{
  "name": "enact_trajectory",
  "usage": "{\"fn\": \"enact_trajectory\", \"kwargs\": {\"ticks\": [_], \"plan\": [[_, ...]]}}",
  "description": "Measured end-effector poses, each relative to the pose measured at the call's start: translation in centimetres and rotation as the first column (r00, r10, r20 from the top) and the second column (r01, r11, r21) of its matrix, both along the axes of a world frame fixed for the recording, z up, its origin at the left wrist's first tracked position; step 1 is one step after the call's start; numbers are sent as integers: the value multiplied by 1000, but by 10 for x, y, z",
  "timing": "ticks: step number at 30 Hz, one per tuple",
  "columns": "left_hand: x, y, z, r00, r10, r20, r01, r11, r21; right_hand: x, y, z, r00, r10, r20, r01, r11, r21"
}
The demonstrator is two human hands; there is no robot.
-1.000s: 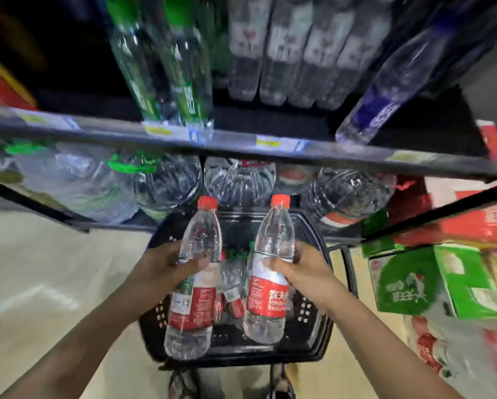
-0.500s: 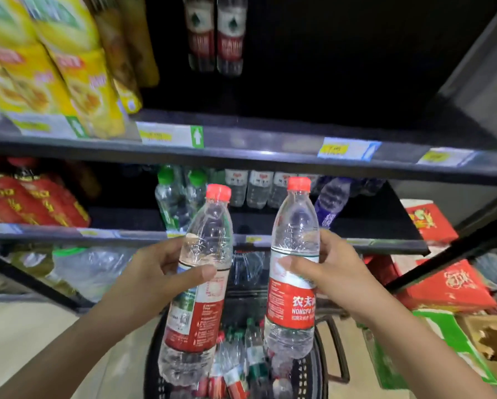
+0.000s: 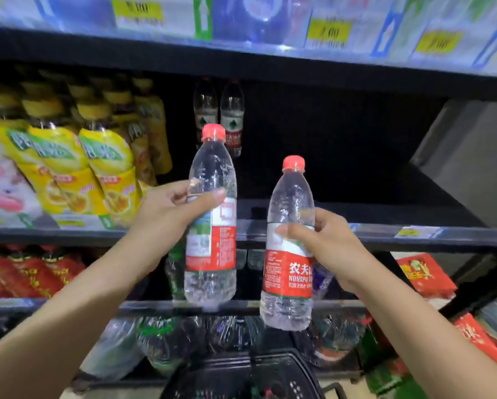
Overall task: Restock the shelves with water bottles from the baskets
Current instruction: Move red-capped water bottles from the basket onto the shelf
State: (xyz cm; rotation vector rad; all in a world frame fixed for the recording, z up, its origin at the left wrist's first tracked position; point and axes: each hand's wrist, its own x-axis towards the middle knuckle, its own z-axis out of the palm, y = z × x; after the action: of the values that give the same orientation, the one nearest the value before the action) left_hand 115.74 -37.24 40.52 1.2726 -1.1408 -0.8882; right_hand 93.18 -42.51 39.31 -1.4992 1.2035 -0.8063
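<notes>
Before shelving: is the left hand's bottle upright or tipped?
Upright: the water bottle in the left hand has its red cap on top.

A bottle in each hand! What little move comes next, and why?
Probably the left hand pushes its bottle forward onto the middle shelf, beside the two matching bottles at the back: that bottle is held higher, and room shows beside them.

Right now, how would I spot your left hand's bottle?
Find the dark shelf of yellow drink bottles. Before it, the left hand grips a clear plastic water bottle with a red cap. It is the higher of two held, logo turned away.
</notes>
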Motion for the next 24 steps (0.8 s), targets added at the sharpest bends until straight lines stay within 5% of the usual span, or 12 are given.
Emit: {"fn": "enact_trajectory", "kwargs": {"ticks": [14, 21, 24], "plan": [[23, -103, 28, 883, 419, 212, -415, 908, -65, 59, -108, 45, 951, -242, 190, 265, 958, -106], [17, -108, -19, 867, 451, 209, -425, 891, -160, 80, -112, -2, 934, -356, -38, 293, 822, -488], [21, -107, -26, 880, 437, 188, -404, 895, -191, 85, -110, -9, 921, -388, -35, 312, 788, -531]]}}
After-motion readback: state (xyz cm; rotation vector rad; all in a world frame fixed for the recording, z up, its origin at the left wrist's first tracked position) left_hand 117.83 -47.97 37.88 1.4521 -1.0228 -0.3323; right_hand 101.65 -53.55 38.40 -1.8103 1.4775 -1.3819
